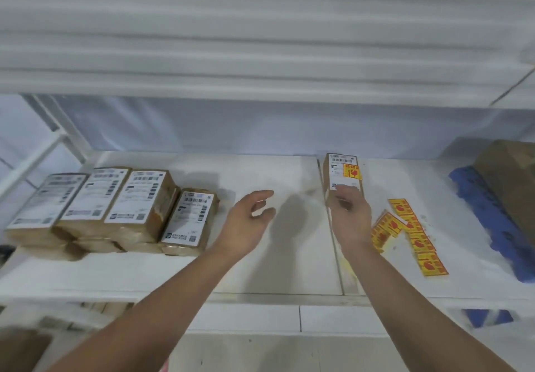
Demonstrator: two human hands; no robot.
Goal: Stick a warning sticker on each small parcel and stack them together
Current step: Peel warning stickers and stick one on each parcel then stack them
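the right hand (348,218) rests its fingers on the near end of the stickered parcel (343,176); whether it grips is unclear. the left hand (249,221) hovers open, empty. unstickered parcels (115,206) wait left, stickers (411,232) right. best square this one before fetching another.

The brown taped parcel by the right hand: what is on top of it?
The brown taped parcel carries a white shipping label and a yellow-and-red warning sticker overlapping it. The right hand covers its near end, so whatever lies there is hidden.
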